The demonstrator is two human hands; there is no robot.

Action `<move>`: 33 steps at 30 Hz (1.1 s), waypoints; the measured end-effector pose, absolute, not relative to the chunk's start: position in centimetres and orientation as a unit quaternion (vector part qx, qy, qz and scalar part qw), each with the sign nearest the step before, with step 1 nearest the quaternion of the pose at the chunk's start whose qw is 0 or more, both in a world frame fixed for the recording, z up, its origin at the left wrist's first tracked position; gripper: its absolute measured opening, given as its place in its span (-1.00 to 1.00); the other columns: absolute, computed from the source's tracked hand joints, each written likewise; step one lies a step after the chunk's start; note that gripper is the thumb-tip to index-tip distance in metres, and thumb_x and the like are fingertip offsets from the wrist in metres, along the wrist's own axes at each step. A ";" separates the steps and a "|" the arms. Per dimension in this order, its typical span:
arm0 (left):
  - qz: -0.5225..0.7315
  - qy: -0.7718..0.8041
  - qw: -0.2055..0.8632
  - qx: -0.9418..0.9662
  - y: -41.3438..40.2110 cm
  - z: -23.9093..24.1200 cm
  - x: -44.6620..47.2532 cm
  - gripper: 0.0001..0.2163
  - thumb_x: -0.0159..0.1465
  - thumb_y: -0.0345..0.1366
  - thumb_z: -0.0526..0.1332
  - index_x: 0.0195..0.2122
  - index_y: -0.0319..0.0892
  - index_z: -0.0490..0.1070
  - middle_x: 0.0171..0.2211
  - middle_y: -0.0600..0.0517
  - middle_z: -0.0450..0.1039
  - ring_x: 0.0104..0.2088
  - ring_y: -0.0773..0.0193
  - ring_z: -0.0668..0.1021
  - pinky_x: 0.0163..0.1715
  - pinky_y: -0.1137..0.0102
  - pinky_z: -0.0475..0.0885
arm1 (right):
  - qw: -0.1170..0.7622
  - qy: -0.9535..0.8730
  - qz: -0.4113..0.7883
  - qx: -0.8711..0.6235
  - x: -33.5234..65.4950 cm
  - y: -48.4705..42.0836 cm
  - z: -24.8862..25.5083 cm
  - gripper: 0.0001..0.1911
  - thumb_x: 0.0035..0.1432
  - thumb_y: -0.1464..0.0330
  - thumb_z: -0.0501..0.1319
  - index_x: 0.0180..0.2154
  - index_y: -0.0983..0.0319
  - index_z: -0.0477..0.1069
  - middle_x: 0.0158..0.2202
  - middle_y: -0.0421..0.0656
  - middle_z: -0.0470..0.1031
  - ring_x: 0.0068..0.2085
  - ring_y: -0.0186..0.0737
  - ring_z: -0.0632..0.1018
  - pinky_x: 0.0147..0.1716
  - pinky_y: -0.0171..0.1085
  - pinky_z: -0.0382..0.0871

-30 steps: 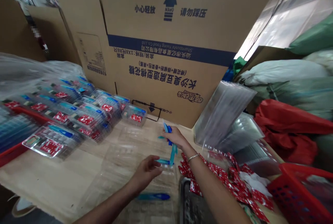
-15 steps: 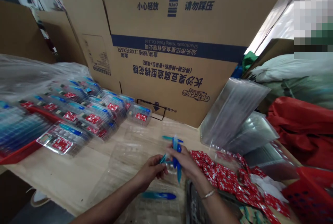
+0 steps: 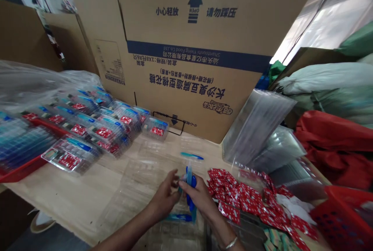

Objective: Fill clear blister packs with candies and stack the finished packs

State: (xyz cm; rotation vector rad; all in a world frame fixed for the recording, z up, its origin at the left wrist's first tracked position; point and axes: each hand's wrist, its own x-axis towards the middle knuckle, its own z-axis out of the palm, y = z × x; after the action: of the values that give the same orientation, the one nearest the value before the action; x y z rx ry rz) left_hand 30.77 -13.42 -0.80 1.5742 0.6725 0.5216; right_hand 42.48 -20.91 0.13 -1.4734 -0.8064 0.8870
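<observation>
The table [image 3: 62, 200] has its near edge at lower left; a cardboard carton [image 3: 192, 88] stands along the far edge. Room is tight on the right, at the red foil sachets [image 3: 236, 194], and wider on the left, short of the filled blister packs [image 3: 101, 134]. The right hand [image 3: 201, 198] grips 1 blue plastic piece [image 3: 190, 183] upright; the left hand [image 3: 164, 200], narrowly open, stands just beside it, above clear plastic trays [image 3: 136, 181].

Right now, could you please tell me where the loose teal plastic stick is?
Head view: the teal plastic stick lies on the wooden table beyond the right hand, left of the red sachets.
</observation>
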 end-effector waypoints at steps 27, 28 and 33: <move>0.319 0.385 0.604 0.620 0.3 -1.2 28.3 -0.69 -0.20 -0.19 0.40 -0.48 -0.23 0.39 -0.60 0.11 0.42 -0.55 0.35 0.46 -0.50 0.46 0.33 | 0.497 -0.250 0.563 -0.611 43.9 -25.7 -2.6 -0.56 -0.23 0.10 0.37 -0.37 0.25 0.37 -0.59 -0.22 0.47 -0.68 -0.48 0.22 -0.68 -0.46 -0.03; 0.331 0.396 0.583 0.628 1.9 -1.1 28.9 -0.72 -0.20 -0.22 0.39 -0.50 -0.23 0.40 -0.62 0.13 0.39 -0.56 0.36 0.44 -0.50 0.47 0.31 | 0.495 -0.251 0.563 -0.612 43.8 -25.6 -2.6 -0.54 -0.25 0.08 0.37 -0.37 0.25 0.36 -0.59 -0.22 0.47 -0.68 -0.49 0.21 -0.69 -0.45 -0.04; 0.355 0.428 0.480 0.678 7.2 -1.3 31.7 -0.85 -0.18 -0.32 0.35 -0.63 -0.22 0.39 -0.69 0.15 0.32 -0.59 0.36 0.34 -0.55 0.48 0.20 | 0.490 -0.279 0.551 -0.614 43.0 -25.5 -2.3 -0.51 -0.24 0.03 0.34 -0.37 0.26 0.36 -0.57 -0.21 0.48 -0.68 -0.50 0.19 -0.68 -0.43 -0.05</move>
State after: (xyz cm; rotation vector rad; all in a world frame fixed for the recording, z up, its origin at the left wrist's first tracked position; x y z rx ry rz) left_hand 31.74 7.16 -1.26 1.6551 1.0443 0.8658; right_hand 43.03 -25.50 -2.31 -1.4922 -0.6778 1.3389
